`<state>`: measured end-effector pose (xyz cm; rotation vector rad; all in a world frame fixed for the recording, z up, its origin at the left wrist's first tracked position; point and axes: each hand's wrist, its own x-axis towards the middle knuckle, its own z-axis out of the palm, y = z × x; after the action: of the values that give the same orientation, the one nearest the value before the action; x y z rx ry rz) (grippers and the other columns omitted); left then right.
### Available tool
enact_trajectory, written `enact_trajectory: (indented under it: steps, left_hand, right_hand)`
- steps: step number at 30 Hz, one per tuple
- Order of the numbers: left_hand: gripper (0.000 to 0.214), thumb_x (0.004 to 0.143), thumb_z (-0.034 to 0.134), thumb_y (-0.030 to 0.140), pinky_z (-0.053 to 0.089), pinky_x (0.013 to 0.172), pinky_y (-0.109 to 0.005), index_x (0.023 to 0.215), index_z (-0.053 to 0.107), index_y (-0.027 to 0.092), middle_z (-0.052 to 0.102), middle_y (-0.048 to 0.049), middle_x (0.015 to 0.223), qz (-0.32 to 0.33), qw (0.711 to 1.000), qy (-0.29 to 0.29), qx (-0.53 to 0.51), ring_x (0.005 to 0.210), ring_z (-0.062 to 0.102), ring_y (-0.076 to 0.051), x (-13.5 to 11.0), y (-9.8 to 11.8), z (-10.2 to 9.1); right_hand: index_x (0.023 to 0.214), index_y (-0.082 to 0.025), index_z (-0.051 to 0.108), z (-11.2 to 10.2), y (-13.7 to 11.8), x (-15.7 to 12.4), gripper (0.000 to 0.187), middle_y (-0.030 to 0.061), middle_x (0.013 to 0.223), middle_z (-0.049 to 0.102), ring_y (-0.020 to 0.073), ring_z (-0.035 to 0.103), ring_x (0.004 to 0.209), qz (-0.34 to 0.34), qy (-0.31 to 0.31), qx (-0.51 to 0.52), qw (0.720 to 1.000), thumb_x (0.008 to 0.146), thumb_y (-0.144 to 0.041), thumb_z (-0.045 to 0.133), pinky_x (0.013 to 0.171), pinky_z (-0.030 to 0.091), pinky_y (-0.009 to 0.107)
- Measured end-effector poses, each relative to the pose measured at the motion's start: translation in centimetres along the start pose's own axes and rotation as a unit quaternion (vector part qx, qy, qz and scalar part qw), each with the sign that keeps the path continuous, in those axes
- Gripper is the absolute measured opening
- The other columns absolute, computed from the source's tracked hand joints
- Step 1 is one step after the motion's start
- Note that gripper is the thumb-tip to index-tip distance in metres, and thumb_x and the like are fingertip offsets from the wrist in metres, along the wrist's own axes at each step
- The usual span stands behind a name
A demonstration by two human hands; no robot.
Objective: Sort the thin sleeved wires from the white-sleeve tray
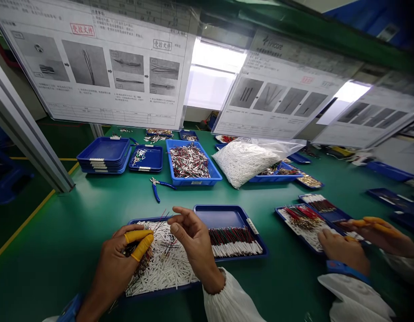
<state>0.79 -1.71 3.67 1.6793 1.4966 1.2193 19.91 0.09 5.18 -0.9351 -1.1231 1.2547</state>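
My left hand (121, 257), with yellow finger cots on thumb and index finger, is closed in a pinch. A bunch of thin wires (145, 264) with brownish and metallic ends shows under its palm, and a few red and dark wires (162, 220) stick up by its fingertips. My right hand (195, 246) is raised just to the right, fingers curved and apart, with nothing visible in it. Both hands are above a blue tray of short white tubes (173, 273). Beside it, a second blue tray (223, 213) has a row of dark and red wires with white sleeves (235, 249).
Blue-handled pliers (156, 188) lie beyond the trays. Behind are stacked blue trays (103, 150), a bin of wired parts (193, 181) and a bag of white tubes (242, 163). At right, a co-worker's hands (344, 250) work over another tray (284, 219). Instruction sheets (126, 98) hang above.
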Motion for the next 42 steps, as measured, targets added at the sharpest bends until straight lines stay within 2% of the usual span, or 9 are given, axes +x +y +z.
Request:
enact_trajectory:
  steps: [4, 9, 12, 15, 19, 27, 32, 38, 42]
  left_hand:
    - [0.021, 0.078, 0.074, 0.046, 0.064, 0.075, -0.035, 0.090, 0.081, 0.030, 0.074, -0.0046, 0.103, 0.016, 1.000, 0.019, 0.011, 0.090, 0.074, -0.024, -0.16, -0.39, 0.11]
    - [0.019, 0.078, 0.074, 0.047, 0.064, 0.077, -0.040, 0.091, 0.081, 0.035, 0.076, -0.0035, 0.101, 0.069, 0.994, 0.037, 0.072, 0.094, 0.073, -0.026, -0.30, -0.56, 0.20]
    - [0.017, 0.079, 0.074, 0.047, 0.063, 0.076, -0.040, 0.090, 0.081, 0.036, 0.078, -0.0019, 0.095, 0.112, 0.988, 0.044, 0.093, 0.092, 0.073, -0.025, -0.19, -0.23, 0.18]
    - [0.015, 0.080, 0.074, 0.045, 0.062, 0.076, -0.039, 0.090, 0.080, 0.036, 0.078, -0.0004, 0.093, 0.145, 0.983, 0.049, 0.101, 0.090, 0.073, -0.024, -0.08, 0.01, 0.21]
    - [0.013, 0.081, 0.075, 0.043, 0.060, 0.077, -0.039, 0.091, 0.080, 0.037, 0.078, 0.0002, 0.093, 0.163, 0.980, 0.047, 0.109, 0.091, 0.072, -0.024, -0.08, -0.16, 0.37]
    - [0.023, 0.078, 0.076, 0.051, 0.058, 0.082, -0.047, 0.097, 0.078, 0.039, 0.076, -0.0014, 0.101, 0.129, 0.982, 0.020, 0.134, 0.098, 0.070, -0.028, -0.40, -0.63, 0.45]
    - [0.014, 0.084, 0.070, 0.048, 0.056, 0.086, -0.049, 0.091, 0.079, 0.039, 0.078, 0.0008, 0.095, 0.139, 0.983, 0.021, 0.116, 0.093, 0.071, -0.026, -0.30, -0.47, 0.36]
    - [0.014, 0.081, 0.070, 0.046, 0.059, 0.081, -0.045, 0.084, 0.079, 0.036, 0.079, -0.0005, 0.095, 0.092, 0.991, 0.029, 0.098, 0.092, 0.072, -0.027, -0.19, -0.30, 0.31]
    - [0.013, 0.078, 0.071, 0.043, 0.060, 0.081, -0.042, 0.080, 0.078, 0.032, 0.079, -0.0019, 0.095, 0.054, 0.997, 0.013, 0.053, 0.091, 0.073, -0.026, -0.10, 0.24, 0.13]
  right_hand:
    - [0.104, -0.019, 0.071, 0.50, 0.08, -0.12, 0.035, 0.0033, 0.086, 0.070, 0.0158, 0.061, 0.077, 0.018, 0.005, 0.019, 1.000, 0.079, -0.042, 0.081, 0.070, 0.051, 0.028]
    - [0.095, -0.018, 0.073, 0.62, -0.07, -0.24, 0.028, 0.0035, 0.085, 0.070, 0.0174, 0.062, 0.080, 0.013, 0.046, 0.005, 0.999, 0.079, -0.040, 0.082, 0.073, 0.051, 0.029]
    - [0.100, -0.018, 0.073, 0.61, -0.09, -0.17, 0.030, 0.0035, 0.088, 0.069, 0.0172, 0.061, 0.081, 0.007, 0.050, 0.000, 0.999, 0.080, -0.039, 0.081, 0.074, 0.050, 0.029]
    - [0.105, -0.020, 0.070, 0.68, -0.12, -0.10, 0.034, 0.0005, 0.084, 0.066, 0.0141, 0.058, 0.074, 0.008, 0.067, 0.016, 0.998, 0.079, -0.039, 0.082, 0.068, 0.048, 0.026]
    - [0.085, -0.016, 0.071, 0.76, -0.09, -0.14, 0.028, 0.0011, 0.075, 0.064, 0.0140, 0.054, 0.070, 0.020, 0.062, -0.004, 0.998, 0.079, -0.041, 0.081, 0.065, 0.046, 0.027]
    - [0.078, -0.016, 0.072, 0.75, -0.08, -0.26, 0.024, 0.0009, 0.069, 0.063, 0.0144, 0.052, 0.066, -0.002, 0.058, -0.047, 0.997, 0.083, -0.039, 0.076, 0.063, 0.043, 0.028]
    - [0.077, -0.016, 0.073, 0.81, 0.00, -0.44, 0.023, 0.0009, 0.068, 0.063, 0.0146, 0.053, 0.065, -0.015, 0.035, -0.052, 0.998, 0.084, -0.038, 0.075, 0.063, 0.043, 0.029]
    - [0.077, -0.017, 0.069, 0.81, -0.10, -0.48, 0.025, -0.0002, 0.068, 0.059, 0.0144, 0.050, 0.066, -0.019, 0.024, -0.052, 0.998, 0.087, -0.039, 0.073, 0.062, 0.041, 0.028]
    - [0.077, -0.018, 0.064, 1.06, -0.19, -0.84, 0.027, -0.0018, 0.068, 0.054, 0.0134, 0.046, 0.065, -0.031, 0.029, -0.037, 0.998, 0.090, -0.041, 0.070, 0.061, 0.038, 0.027]
